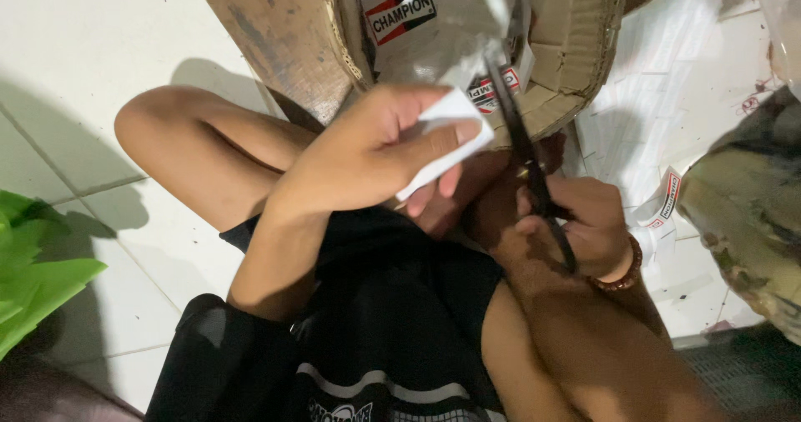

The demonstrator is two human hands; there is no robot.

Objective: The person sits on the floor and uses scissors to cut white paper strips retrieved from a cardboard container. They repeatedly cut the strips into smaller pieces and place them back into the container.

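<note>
I sit cross-legged on a white tiled floor. My left hand pinches a small white piece of paper between thumb and fingers, just above my lap. My right hand, with a bead bracelet on its wrist, grips the handles of black scissors. The blades point up and away, close to the right edge of the paper. Whether the blades touch the paper is hidden by my fingers.
A worn cardboard box lies ahead, holding several white printed stickers. More sheets and cut stickers cover the floor at right, beside a mottled bundle. Green sheet material lies at the left edge.
</note>
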